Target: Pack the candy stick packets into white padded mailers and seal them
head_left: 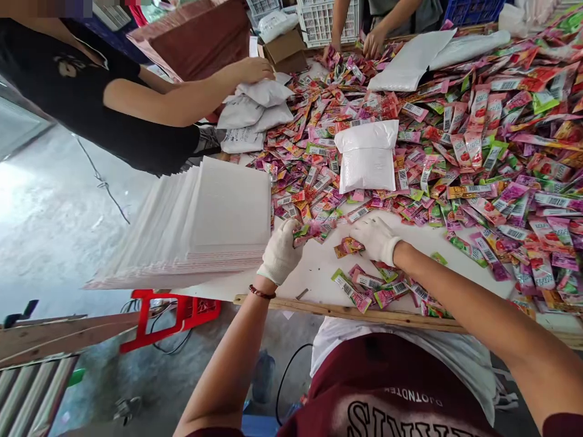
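Observation:
My left hand (pixel 283 250), in a white knit glove, is closed around a few small fruit-printed sachets (pixel 310 231) just above the white tabletop. To its right, my gloved right hand (pixel 377 239) reaches low over the table with its fingers stretched out toward the sachet pile. An orange and purple sachet (pixel 350 247) lies beside its fingertips. Closer to me, several loose pink and green sachets (pixel 371 284) rest near the wooden table edge (pixel 355 312). Past both hands, a filled white mailer bag (pixel 368 159) lies on the pile.
A stack of flat white mailer bags (pixel 234 206) sits at the left. Behind it are filled white packages (pixel 257 109) under a co-worker's arm (pixel 182 100). Another person's hands (pixel 374 41) work at the far side, near an open carton (pixel 286 50) and white crates (pixel 325 21).

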Demonstrator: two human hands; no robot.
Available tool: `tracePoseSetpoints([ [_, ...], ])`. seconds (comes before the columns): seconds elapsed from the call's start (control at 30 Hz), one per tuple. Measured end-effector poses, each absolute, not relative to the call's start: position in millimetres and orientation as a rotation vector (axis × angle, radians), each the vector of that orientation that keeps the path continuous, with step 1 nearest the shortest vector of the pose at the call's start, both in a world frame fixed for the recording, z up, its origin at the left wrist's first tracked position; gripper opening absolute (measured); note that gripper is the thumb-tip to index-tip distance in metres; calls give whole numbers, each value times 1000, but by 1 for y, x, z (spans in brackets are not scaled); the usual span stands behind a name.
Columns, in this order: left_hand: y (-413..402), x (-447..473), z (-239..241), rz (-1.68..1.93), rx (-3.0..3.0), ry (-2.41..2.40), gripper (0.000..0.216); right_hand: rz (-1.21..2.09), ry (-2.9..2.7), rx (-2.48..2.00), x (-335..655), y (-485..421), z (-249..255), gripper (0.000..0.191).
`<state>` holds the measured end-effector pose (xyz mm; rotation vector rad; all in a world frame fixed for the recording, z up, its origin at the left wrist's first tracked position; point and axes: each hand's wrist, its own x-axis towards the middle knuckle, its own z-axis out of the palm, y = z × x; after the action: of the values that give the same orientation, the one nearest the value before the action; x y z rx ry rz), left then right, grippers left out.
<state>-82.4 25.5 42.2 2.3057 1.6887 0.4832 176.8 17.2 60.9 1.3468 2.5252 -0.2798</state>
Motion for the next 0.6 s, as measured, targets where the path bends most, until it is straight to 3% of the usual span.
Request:
tracePoseSetpoints([
  [0.2,29,-68,45,132,2401,1701,26,-61,2573,1480,202,47,67,28],
  [0.47,30,-42,28,36,2583,1441,50,-99,2461,1522,202,53,50,44],
  [0.6,32,-38,27,78,2441,1517,37,-235,2357,1641,202,43,51,41],
])
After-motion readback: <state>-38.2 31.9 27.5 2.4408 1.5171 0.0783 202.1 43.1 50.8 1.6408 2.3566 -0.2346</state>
